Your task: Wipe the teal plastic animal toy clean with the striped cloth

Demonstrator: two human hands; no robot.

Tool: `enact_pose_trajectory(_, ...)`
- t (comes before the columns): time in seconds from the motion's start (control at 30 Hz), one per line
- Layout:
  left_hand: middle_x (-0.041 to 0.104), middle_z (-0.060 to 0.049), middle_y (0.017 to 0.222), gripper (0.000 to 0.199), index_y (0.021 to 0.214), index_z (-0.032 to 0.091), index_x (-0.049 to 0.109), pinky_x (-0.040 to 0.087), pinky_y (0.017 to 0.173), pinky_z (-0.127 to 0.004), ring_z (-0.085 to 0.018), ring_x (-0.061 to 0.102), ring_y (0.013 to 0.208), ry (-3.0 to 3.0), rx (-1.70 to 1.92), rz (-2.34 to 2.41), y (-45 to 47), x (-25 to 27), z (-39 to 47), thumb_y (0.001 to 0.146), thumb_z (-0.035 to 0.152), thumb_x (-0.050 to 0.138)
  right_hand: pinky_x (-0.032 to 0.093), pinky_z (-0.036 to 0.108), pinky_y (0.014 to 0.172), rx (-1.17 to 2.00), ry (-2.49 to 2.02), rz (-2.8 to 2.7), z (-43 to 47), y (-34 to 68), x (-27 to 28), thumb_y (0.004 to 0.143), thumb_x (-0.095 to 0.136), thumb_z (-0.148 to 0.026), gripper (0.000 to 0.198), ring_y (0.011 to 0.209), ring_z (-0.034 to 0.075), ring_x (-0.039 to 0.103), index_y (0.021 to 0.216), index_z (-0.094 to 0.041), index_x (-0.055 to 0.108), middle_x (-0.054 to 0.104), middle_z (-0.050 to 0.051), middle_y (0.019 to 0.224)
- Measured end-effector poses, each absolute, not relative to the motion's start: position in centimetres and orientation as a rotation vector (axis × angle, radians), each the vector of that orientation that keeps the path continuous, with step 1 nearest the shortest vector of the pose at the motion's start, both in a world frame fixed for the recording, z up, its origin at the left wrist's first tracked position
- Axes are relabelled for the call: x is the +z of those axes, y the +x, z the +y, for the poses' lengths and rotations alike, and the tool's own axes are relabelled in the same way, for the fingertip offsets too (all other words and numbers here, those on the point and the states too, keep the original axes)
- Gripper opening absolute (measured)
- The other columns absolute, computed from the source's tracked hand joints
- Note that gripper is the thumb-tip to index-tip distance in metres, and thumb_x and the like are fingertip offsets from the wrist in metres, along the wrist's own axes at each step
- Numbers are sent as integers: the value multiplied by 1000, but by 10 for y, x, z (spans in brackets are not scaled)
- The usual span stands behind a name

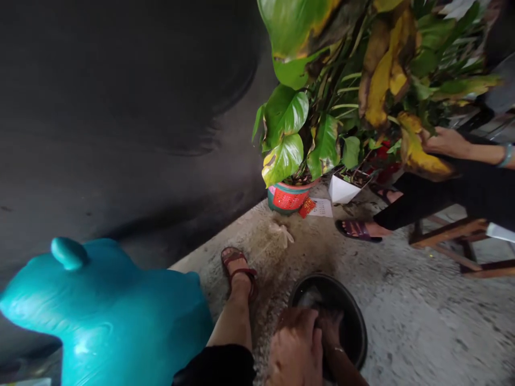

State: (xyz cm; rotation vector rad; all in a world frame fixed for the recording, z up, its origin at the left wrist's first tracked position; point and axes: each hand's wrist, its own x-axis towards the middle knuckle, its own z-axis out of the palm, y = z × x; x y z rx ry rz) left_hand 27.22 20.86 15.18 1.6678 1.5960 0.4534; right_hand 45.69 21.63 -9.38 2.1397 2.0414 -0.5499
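At the bottom of the head view stands a round dark basin (358,327), with what looks like water inside. My left hand (295,340) is over its near left rim, fingers curled in and pressed together. Whatever it may hold is hidden. Right beside it, my right hand (332,326) reaches down into the basin, a thin band at its wrist. Shadow and blur hide the fingers of this hand. The two hands touch or nearly touch.
A turquoise animal-shaped plastic figure (132,311) stands at left. Ahead are a potted leafy plant (287,197), a white planter (343,189) and a paper (321,207). At right another person's hand (448,143) touches yellowed leaves, near a wooden stool (450,236).
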Motion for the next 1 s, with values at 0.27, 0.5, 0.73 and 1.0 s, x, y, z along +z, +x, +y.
enact_pose_trajectory(0.27,70,-7,118,41,119,28,67,50,100,-38,-25,63,111,1551,382,1656,269,180,220,84,23,45,46,39,84,-691,2225,1939,242,484,-24,84,41,-10,50,90,25,69,134,-10,44,72,13,93)
enact_pose_trajectory(0.5,70,-7,120,39,119,26,66,50,101,-38,-24,64,112,1553,342,1674,266,175,216,85,20,47,46,25,79,-808,2352,1843,241,483,-30,92,47,-18,33,97,18,67,124,-11,52,69,11,105)
enact_pose_trajectory(0.73,71,-3,115,42,118,32,66,52,95,-35,-23,67,105,1647,366,1750,259,160,205,85,18,45,54,37,83,-900,2285,1734,224,449,-78,93,61,-45,31,90,16,64,107,-17,62,65,3,104)
enact_pose_trajectory(1.0,71,-9,116,37,119,19,66,45,102,-33,-22,63,113,1411,379,1691,263,165,218,88,21,47,46,32,82,-716,2355,1927,219,477,-31,87,35,-4,42,101,25,64,118,-13,61,68,15,103)
